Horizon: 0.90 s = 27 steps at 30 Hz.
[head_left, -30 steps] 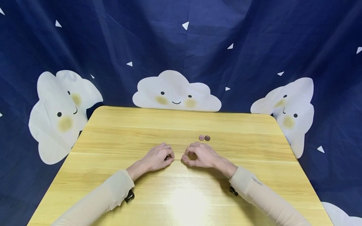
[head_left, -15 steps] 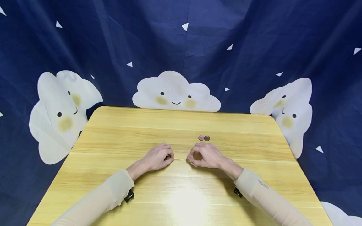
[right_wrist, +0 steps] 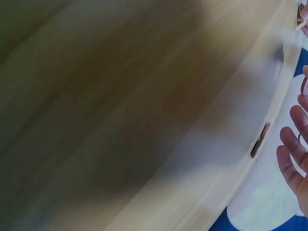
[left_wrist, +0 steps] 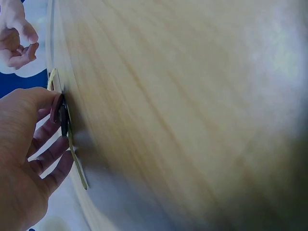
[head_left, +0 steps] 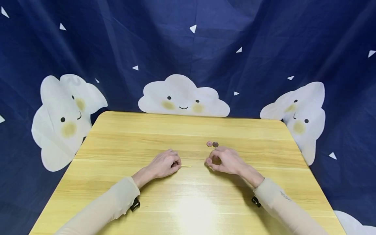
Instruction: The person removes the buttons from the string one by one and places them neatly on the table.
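My left hand (head_left: 164, 163) is low over the middle of the table and pinches dark round buttons (left_wrist: 63, 121) between thumb and fingers. A thin yellow cord (head_left: 185, 166) sticks out from its fingertips to the right. In the left wrist view more of this cord (left_wrist: 76, 161) trails below the buttons. To the right, apart from the cord, my right hand (head_left: 228, 160) pinches a pink round button (head_left: 209, 161) between thumb and index finger. Its other fingers are spread loosely in the right wrist view. Whether the cord passes through the dark buttons is hard to tell.
Just beyond my right hand, a pink button (head_left: 209, 143) and a brown button (head_left: 215, 144) lie side by side on the wooden table (head_left: 141, 130). A dark blue curtain (head_left: 164, 39) with white clouds hangs behind the table's far edge.
My right hand has drawn away to the right from the left hand, with the pink button in its fingers. The cord's tip now shows free between the hands. My left hand stays put.
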Available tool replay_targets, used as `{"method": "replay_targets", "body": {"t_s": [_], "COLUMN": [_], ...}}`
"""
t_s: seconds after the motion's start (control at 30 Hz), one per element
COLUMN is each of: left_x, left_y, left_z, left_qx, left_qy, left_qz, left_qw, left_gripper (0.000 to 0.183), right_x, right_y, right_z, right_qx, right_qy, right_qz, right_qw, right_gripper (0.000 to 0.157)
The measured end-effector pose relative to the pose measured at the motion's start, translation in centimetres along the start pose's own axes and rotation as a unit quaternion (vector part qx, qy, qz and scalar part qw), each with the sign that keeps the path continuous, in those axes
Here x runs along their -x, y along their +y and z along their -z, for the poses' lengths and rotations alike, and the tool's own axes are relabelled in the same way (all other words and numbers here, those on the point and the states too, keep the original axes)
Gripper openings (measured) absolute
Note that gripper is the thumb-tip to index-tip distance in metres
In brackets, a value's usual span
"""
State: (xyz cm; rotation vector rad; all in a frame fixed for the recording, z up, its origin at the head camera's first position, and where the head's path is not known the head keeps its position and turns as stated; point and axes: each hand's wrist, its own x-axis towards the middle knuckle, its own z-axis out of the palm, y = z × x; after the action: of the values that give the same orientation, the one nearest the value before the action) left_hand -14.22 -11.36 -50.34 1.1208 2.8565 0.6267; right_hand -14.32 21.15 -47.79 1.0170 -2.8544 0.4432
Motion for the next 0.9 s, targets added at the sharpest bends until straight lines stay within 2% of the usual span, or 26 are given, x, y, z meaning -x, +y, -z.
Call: {"method": "replay_targets", "body": {"t_s": [0.37,0.6,0.9], "left_x": [0.0,-0.1,-0.1], "left_y": [0.0,0.0,0.0], "left_z": [-0.1,-0.1,0.1], "left_qx": [0.003,0.006,0.007], "left_qy": [0.0,-0.005,-0.004], "left_qz": [0.005,0.011,0.008], "left_qw": [1.0,0.9999,0.9999], "left_gripper": [0.004,0.005,0.006], "right_x": [0.5,0.5,0.0], "right_y": [2.7,4.7,7.2], "right_z": [1.2,1.7,1.8], "right_qx": [0.017,0.031,0.049], "right_qy": [0.016,0.009,-0.008], "right_qz": [-0.042,-0.068,-0.099], "right_qw": [0.999,0.997,0.994], "right_gripper": [0.023,0.028,0.021]}}
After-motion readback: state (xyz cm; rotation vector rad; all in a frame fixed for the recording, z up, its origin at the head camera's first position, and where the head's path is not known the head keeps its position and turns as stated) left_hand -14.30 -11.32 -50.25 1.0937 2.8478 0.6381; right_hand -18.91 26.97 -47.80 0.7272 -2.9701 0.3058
